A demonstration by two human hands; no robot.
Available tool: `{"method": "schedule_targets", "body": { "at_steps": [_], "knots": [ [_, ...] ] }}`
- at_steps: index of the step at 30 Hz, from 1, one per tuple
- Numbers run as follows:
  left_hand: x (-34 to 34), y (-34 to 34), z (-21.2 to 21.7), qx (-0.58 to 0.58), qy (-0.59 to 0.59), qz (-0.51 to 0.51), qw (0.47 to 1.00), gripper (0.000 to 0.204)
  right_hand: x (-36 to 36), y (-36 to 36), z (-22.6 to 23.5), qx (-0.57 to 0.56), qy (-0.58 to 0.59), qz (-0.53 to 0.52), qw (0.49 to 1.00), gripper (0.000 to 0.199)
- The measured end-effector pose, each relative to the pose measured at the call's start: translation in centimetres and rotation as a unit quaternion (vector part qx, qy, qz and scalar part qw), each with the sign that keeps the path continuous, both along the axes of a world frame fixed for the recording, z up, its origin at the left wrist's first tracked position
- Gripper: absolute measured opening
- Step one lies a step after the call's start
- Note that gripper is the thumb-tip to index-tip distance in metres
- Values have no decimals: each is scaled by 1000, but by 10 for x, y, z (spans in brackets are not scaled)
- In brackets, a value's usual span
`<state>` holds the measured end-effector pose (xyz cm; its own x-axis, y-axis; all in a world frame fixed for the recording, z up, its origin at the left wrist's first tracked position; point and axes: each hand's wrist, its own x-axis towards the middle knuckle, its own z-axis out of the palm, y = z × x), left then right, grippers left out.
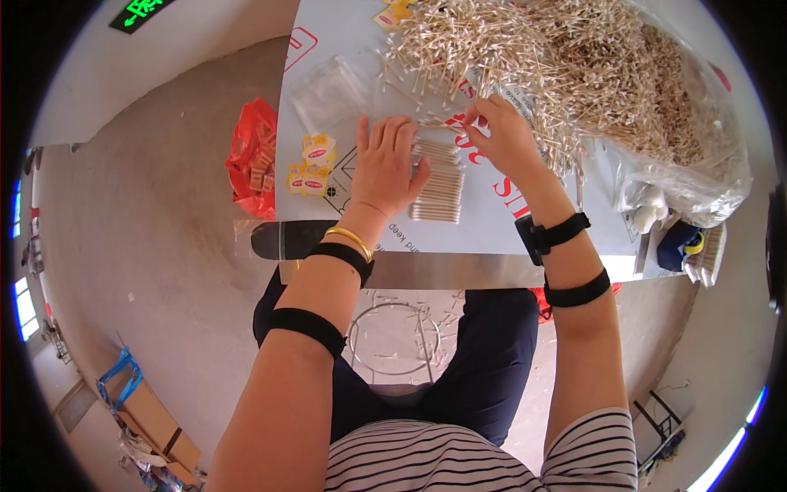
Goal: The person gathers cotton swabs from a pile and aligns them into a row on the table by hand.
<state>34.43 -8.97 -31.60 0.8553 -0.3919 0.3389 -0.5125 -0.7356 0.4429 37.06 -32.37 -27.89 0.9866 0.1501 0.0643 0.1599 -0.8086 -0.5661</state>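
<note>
Across the pale tabletop (pixel 502 235) spreads a big cotton-swab heap (pixel 492 41), with the left hand (pixel 385 168) loosely spread, thumb at an aligned swab row (pixel 441 184), and the right hand (pixel 504 135) apparently pinching loose swabs (pixel 443 125), probably light, stiff, snappable, best held mid-stick.

This looks like a small packing workshop. A great heap of loose cotton swabs (pixel 508 49) spreads across the worktable (pixel 488 236), along with clear plastic bags (pixel 328 94) and yellow-and-white labels (pixel 308 179), and more of them litter the grey floor (pixel 176 197) beneath. A green exit sign (pixel 141 11) shows high on the wall (pixel 205 26), and a brown cardboard box (pixel 150 407) stands off to the left.
</note>
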Motion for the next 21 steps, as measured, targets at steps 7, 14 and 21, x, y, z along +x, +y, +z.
{"method": "schedule_targets", "body": {
  "at_steps": [7,14,21],
  "knots": [
    [-1,1,2,25,-8,-10,1000,34,-13,-5,-5,-15,26,-10,999,13],
    [-1,0,0,20,-15,-10,1000,31,0,-14,-4,7,16,6,1000,14],
    [-1,2,1,6,-6,-5,1000,35,-49,-44,34,72,91,-21,993,16]
  ]
}}
